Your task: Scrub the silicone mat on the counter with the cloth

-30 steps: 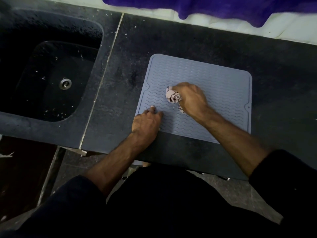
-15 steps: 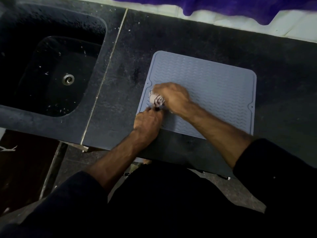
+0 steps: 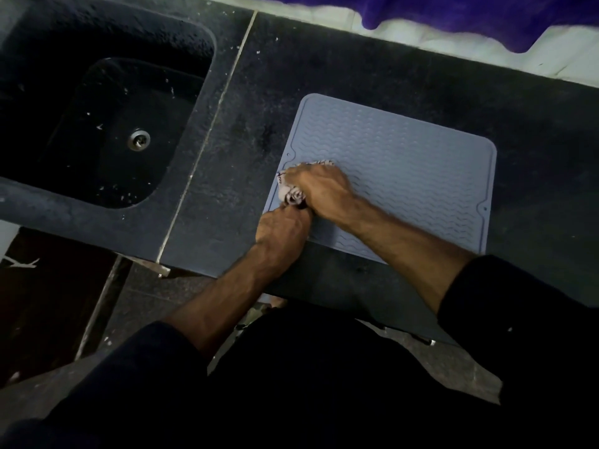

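Dark counter (image 3: 372, 59), speck-strewn sink (image 3: 107, 131), cloth (image 3: 291, 192) on silicone mat (image 3: 405, 176).

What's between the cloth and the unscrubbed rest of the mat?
Nothing visible. The right hand grips the cloth at the mat's left edge, and the surface to its right lies bare. The left hand rests on the near left corner, just below the cloth, outside that path.

The person wears a dark, near-black long-sleeved top; behind the fingers, both sleeves (image 3: 518, 319) sit pushed back, leaving the forearms (image 3: 398, 234) bare, and dark trousers (image 3: 308, 367) show below
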